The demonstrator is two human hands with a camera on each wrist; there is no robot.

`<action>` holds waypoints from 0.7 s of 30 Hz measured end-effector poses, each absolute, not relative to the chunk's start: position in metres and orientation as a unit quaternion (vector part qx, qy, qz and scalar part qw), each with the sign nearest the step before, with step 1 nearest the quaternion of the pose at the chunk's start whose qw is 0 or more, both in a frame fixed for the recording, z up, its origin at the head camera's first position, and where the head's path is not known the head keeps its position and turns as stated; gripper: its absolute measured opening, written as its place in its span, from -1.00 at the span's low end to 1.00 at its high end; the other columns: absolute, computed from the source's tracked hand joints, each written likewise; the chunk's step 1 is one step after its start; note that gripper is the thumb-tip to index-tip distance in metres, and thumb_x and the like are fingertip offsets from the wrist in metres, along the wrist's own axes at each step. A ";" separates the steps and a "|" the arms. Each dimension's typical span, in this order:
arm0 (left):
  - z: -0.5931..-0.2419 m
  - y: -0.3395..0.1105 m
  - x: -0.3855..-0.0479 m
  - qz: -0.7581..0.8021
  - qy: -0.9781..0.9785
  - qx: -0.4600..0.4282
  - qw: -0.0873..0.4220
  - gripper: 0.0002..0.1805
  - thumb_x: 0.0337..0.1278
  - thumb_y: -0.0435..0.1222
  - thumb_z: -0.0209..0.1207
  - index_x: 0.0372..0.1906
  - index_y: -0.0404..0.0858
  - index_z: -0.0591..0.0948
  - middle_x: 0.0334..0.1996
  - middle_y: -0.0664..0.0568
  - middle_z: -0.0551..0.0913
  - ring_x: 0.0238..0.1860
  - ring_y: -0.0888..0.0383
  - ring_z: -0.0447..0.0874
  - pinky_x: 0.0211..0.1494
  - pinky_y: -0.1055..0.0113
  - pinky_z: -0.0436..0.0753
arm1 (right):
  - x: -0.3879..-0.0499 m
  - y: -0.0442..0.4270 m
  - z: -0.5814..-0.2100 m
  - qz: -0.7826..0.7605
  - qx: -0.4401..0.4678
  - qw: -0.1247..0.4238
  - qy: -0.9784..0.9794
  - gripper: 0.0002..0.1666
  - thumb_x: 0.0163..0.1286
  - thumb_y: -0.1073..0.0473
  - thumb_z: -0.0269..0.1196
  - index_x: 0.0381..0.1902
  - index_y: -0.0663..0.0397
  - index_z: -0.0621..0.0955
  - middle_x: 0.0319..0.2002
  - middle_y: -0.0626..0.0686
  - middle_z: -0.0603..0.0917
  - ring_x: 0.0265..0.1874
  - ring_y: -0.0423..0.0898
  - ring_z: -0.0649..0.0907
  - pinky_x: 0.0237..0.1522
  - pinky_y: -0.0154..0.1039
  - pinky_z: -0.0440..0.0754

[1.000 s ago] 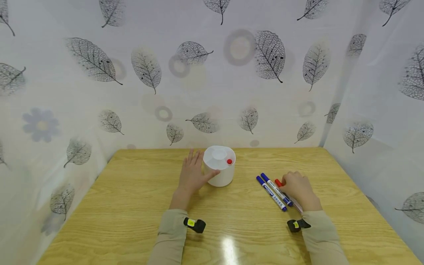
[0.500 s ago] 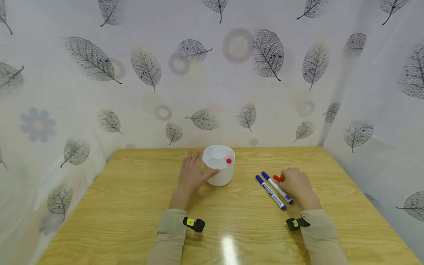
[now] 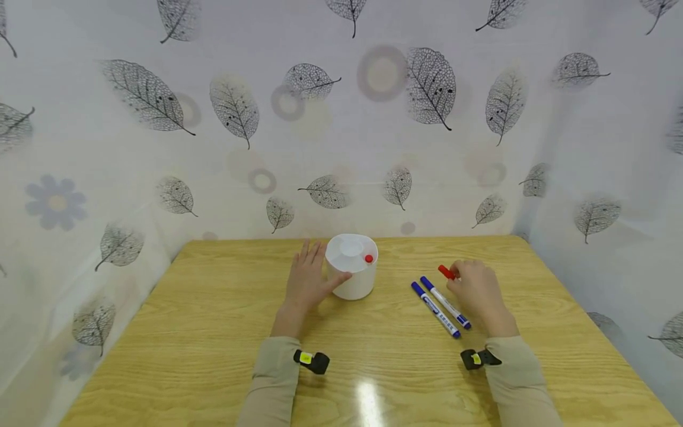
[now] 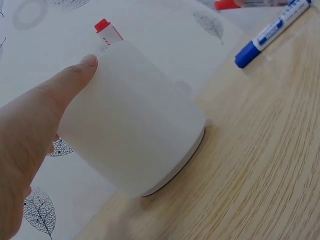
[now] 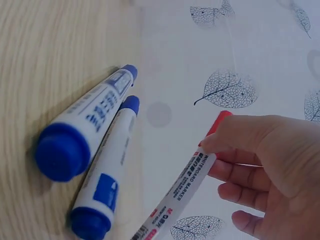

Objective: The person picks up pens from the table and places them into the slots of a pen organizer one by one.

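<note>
Container (image 3: pixel 356 287) near far edge of surface (image 3: pixel 213 362), left hand (image 3: pixel 306 286) spread against it, right hand (image 3: pixel 478 293) pinching red-capped marker (image 5: pixel 183 194), gap toward blue-capped markers (image 3: pixel 436 310)

White smooth round open-topped tub (image 3: pixel 353 286): upright on wood-grain table (image 3: pixel 213 356), nr back edge, approx. mid; we see L hand (image 3: pixel 307 286) along its side, thumb on the wall.
Inner white-barrelled, red-capped marker (image 4: pixel 108 33): in tub, cap up, showing over rim in our L wrist view.
Held white-barrelled, red-capped whiteboard marker (image 5: pixel 181 188): tilted, pinched nr cap by R hand (image 3: pixel 476 289); we read "WHITEBOARD MARKER" on barrel; far end cut off in R wrist view.
</note>
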State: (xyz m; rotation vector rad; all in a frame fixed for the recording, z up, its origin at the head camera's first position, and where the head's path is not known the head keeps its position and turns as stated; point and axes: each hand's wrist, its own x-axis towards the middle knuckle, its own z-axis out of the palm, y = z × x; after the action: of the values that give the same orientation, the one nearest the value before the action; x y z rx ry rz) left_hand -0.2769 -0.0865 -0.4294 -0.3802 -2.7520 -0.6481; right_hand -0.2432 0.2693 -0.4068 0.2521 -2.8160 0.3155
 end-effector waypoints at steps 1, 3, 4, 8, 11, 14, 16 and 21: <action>-0.429 -0.087 -0.277 -0.225 -0.955 -0.132 0.144 0.08 -0.02 0.38 0.14 0.45 -0.28 0.27 0.46 -0.20 0.28 0.57 -0.18 -0.05 0.56 -0.19 0.05 | -0.243 0.268 -0.406 0.114 0.090 0.161 -0.976 -0.80 0.16 0.23 0.31 -0.30 0.28 0.65 -0.39 0.19 0.71 -0.40 0.13 0.60 -0.38 0.05 0.55; -0.429 -0.087 -0.277 -0.222 -0.956 -0.129 0.140 0.08 -0.01 0.39 0.12 0.46 -0.27 0.26 0.47 -0.19 0.27 0.57 -0.17 -0.06 0.57 -0.17 0.03 | -0.243 0.266 -0.404 0.124 0.095 0.186 -0.970 -0.80 0.15 0.24 0.31 -0.30 0.28 0.66 -0.38 0.19 0.72 -0.39 0.15 0.61 -0.36 0.06 0.56; -0.429 -0.088 -0.277 -0.220 -0.957 -0.128 0.138 0.08 -0.01 0.39 0.12 0.46 -0.26 0.26 0.47 -0.18 0.26 0.57 -0.16 -0.07 0.57 -0.17 0.03 | -0.243 0.265 -0.403 0.128 0.098 0.197 -0.967 -0.80 0.15 0.25 0.31 -0.29 0.28 0.66 -0.38 0.19 0.73 -0.37 0.16 0.62 -0.35 0.08 0.56; -0.429 -0.088 -0.277 -0.222 -0.957 -0.127 0.135 0.05 0.00 0.38 0.12 0.45 -0.25 0.28 0.47 -0.17 0.26 0.58 -0.14 -0.09 0.58 -0.16 0.02 | -0.241 0.260 -0.398 0.146 0.105 0.238 -0.955 -0.79 0.15 0.28 0.33 -0.26 0.28 0.66 -0.35 0.19 0.74 -0.33 0.18 0.63 -0.29 0.11 0.56; -0.428 -0.088 -0.276 -0.228 -0.955 -0.130 0.142 0.04 0.00 0.38 0.13 0.43 -0.26 0.31 0.46 -0.18 0.29 0.57 -0.14 -0.06 0.57 -0.17 0.05 | -0.240 0.256 -0.395 0.153 0.111 0.271 -0.944 -0.79 0.13 0.30 0.34 -0.26 0.29 0.66 -0.35 0.20 0.74 -0.31 0.19 0.62 -0.29 0.12 0.56; -0.426 -0.088 -0.275 -0.229 -0.953 -0.132 0.147 0.04 0.00 0.37 0.14 0.42 -0.28 0.32 0.44 -0.19 0.30 0.56 -0.15 -0.03 0.57 -0.16 0.06 | -0.240 0.252 -0.393 0.162 0.120 0.306 -0.931 -0.79 0.11 0.32 0.35 -0.26 0.29 0.66 -0.36 0.20 0.73 -0.31 0.19 0.62 -0.30 0.12 0.56; -0.426 -0.087 -0.274 -0.228 -0.953 -0.133 0.149 0.03 0.00 0.36 0.14 0.42 -0.29 0.32 0.44 -0.20 0.31 0.56 -0.15 -0.02 0.57 -0.15 0.06 | -0.240 0.248 -0.390 0.168 0.132 0.331 -0.919 -0.79 0.09 0.34 0.36 -0.27 0.29 0.66 -0.37 0.20 0.73 -0.33 0.19 0.62 -0.30 0.12 0.57; -0.425 -0.087 -0.275 -0.230 -0.953 -0.130 0.150 0.04 0.00 0.35 0.15 0.42 -0.31 0.32 0.44 -0.21 0.31 0.56 -0.16 -0.02 0.57 -0.16 0.07 | -0.242 0.233 -0.379 0.172 0.162 0.374 -0.897 -0.79 0.05 0.35 0.38 -0.30 0.30 0.67 -0.41 0.20 0.73 -0.39 0.17 0.63 -0.31 0.07 0.59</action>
State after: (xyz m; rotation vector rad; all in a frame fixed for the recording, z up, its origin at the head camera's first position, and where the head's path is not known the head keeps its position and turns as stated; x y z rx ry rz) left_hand -0.2751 -0.0874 -0.4251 -0.3746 -2.7372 -0.6610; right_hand -0.2423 0.2330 -0.3795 0.4150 -2.2959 0.4410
